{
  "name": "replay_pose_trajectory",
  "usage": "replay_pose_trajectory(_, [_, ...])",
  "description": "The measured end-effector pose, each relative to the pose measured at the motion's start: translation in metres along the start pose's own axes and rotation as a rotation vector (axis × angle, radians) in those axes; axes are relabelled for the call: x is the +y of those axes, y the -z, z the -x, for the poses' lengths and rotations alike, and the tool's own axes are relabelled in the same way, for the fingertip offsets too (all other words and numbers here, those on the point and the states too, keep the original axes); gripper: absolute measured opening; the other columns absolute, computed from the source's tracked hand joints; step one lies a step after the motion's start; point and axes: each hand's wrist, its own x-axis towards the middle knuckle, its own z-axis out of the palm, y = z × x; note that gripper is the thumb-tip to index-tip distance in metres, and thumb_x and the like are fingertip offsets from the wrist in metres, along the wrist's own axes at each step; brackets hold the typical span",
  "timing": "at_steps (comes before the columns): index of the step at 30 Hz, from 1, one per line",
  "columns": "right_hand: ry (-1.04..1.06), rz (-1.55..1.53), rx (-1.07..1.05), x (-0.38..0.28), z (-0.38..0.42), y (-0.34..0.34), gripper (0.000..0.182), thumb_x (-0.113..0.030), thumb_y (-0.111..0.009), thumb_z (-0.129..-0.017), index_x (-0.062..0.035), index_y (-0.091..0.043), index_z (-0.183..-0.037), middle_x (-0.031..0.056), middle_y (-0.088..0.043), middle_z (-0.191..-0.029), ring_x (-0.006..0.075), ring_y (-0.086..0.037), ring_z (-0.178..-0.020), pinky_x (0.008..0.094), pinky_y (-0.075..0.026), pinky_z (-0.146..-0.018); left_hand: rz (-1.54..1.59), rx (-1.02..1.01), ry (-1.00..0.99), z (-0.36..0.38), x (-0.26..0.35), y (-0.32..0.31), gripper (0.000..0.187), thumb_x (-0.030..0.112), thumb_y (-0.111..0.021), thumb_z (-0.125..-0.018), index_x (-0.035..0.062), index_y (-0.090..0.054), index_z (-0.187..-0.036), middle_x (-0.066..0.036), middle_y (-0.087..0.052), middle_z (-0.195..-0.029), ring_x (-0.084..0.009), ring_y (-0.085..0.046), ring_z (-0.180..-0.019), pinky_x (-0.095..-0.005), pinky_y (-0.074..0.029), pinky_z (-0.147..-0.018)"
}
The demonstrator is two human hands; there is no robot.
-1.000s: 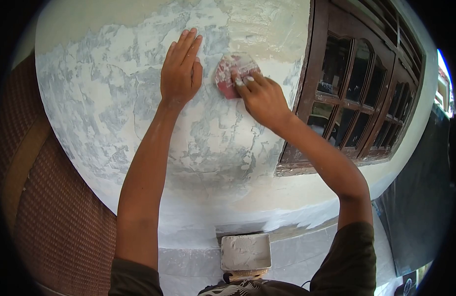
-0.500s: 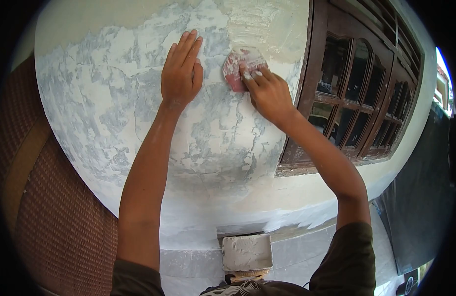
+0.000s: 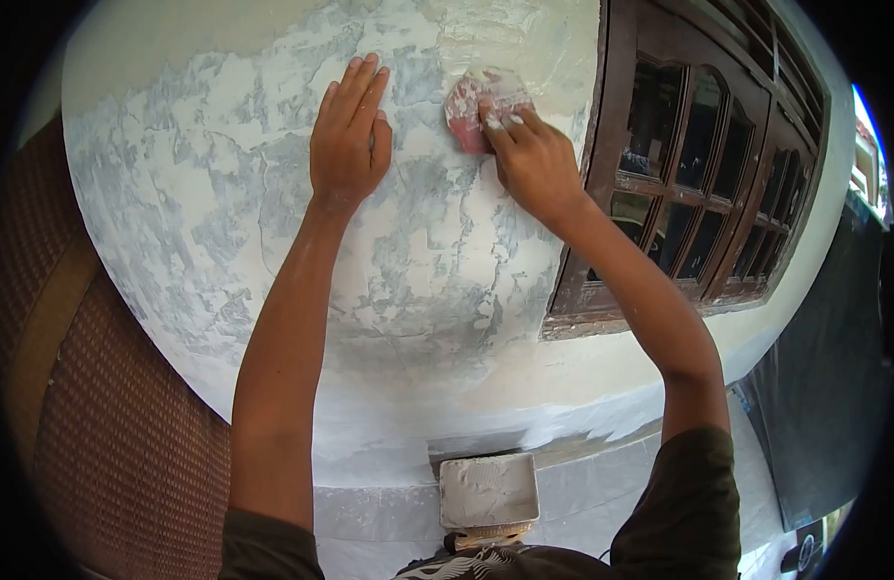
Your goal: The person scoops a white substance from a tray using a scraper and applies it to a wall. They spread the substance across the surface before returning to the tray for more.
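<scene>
My left hand (image 3: 350,140) lies flat against the wall (image 3: 210,203), its fingers stretched upward and nothing in it. The wall carries patchy white filler over grey, with thicker wet-looking filler near the upper middle. To the right, my right hand (image 3: 534,159) grips a reddish putty scraper (image 3: 471,116) smeared with white filler. The scraper's blade is pressed to or held very near the wall, just left of the window. White filler sticks to the fingers of my right hand.
A brown wooden window frame (image 3: 606,116) with glass panes is right of my right hand. Below, a tray of filler (image 3: 488,493) stands above the tiled floor (image 3: 360,517). A woven brown panel (image 3: 143,396) is at left, a dark sheet (image 3: 824,377) at right.
My right hand and the scraper have moved up the wall and slightly right. My left hand stays flat on the wall, with the view shifted a little.
</scene>
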Motion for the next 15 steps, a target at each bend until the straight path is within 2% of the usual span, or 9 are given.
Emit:
replay_pose_trajectory(2, [0.02,-0.034,-0.056,-0.024,0.024,0.007,0.035,-0.005,-0.064,-0.074,0.0031,-0.07,-0.107,0.0095,-0.065,-0.074,0.0253,-0.065,-0.086,0.0357,-0.057,-0.064,-0.002,0.004,0.002,-0.002,0.0,0.001,0.048,0.002,-0.046,-0.092,0.0043,-0.058,-0.138,-0.011,-0.052,-0.15,-0.0288,-0.043,-0.144,-0.0461,-0.033,-0.118])
replay_pose_trajectory(4, [0.09,-0.1,-0.077,-0.036,0.037,0.011,0.05,-0.006,-0.066,-0.073,0.0042,-0.067,-0.121,0.0083,-0.064,-0.073,0.0251,-0.066,-0.089,0.0359,-0.057,-0.064,0.0,0.003,0.003,-0.001,0.001,0.001,0.048,0.002,-0.046,-0.092,0.0042,-0.059,-0.138,-0.011,-0.053,-0.15,-0.0289,-0.044,-0.143,-0.0462,-0.033,-0.118])
replay_pose_trajectory(6, [0.072,-0.137,-0.006,-0.03,0.021,0.017,0.049,-0.004,-0.066,-0.073,0.0023,-0.068,-0.121,0.0084,-0.064,-0.073,0.026,-0.067,-0.089,0.0367,-0.057,-0.063,0.008,0.003,0.001,-0.001,0.001,0.0,0.048,0.002,-0.046,-0.092,0.0039,-0.059,-0.138,-0.012,-0.053,-0.15,-0.0291,-0.044,-0.143,-0.0465,-0.033,-0.117])
replay_pose_trajectory(8, [0.001,-0.085,0.072,-0.009,-0.007,0.021,0.058,-0.001,-0.072,-0.071,-0.007,-0.066,-0.129,0.0068,-0.063,-0.076,0.0257,-0.065,-0.082,0.0344,-0.057,-0.064,0.002,0.002,-0.001,0.0,0.0,0.0,0.048,0.002,-0.046,-0.092,0.0039,-0.059,-0.138,-0.012,-0.053,-0.15,-0.0291,-0.044,-0.143,-0.0465,-0.033,-0.117])
replay_pose_trajectory(10, [-0.058,-0.029,0.084,0.011,-0.024,0.013,0.055,-0.002,-0.072,-0.075,-0.0077,-0.066,-0.129,0.0053,-0.063,-0.075,0.0232,-0.064,-0.079,0.0357,-0.055,-0.061,-0.004,-0.001,-0.004,0.0,0.0,0.0,0.048,0.002,-0.046,-0.092,0.004,-0.059,-0.138,-0.012,-0.053,-0.15,-0.0291,-0.044,-0.143,-0.0464,-0.033,-0.117])
replay_pose_trajectory(12, [-0.037,-0.008,0.052,0.017,-0.026,0.003,0.055,0.0,-0.07,-0.074,-0.0046,-0.065,-0.129,0.0069,-0.063,-0.075,0.0244,-0.063,-0.079,0.0361,-0.055,-0.062,-0.024,0.014,-0.007,-0.001,-0.001,0.0,0.045,0.006,-0.048,-0.092,0.0054,-0.061,-0.136,-0.01,-0.054,-0.149,-0.0276,-0.046,-0.142,-0.0469,-0.037,-0.116])
replay_pose_trajectory(14, [-0.015,-0.001,-0.029,0.002,-0.01,-0.001,0.018,-0.003,-0.066,-0.072,-0.0003,-0.069,-0.089,0.0111,-0.067,-0.078,0.0277,-0.066,-0.089,0.0374,-0.058,-0.067,-0.02,0.009,-0.004,0.001,0.0,0.0,0.045,0.006,-0.048,-0.093,0.0054,-0.061,-0.136,-0.01,-0.054,-0.149,-0.0275,-0.046,-0.142,-0.0468,-0.036,-0.116])
replay_pose_trajectory(15, [0.02,0.029,-0.054,-0.01,0.0,0.0,0.027,-0.005,-0.065,-0.074,0.0036,-0.07,-0.1,0.0113,-0.068,-0.08,0.027,-0.066,-0.09,0.0367,-0.058,-0.069,-0.021,0.01,-0.002,0.0,-0.001,-0.001,0.045,0.006,-0.048,-0.093,0.0054,-0.061,-0.136,-0.01,-0.054,-0.149,-0.0275,-0.045,-0.142,-0.0466,-0.036,-0.116])
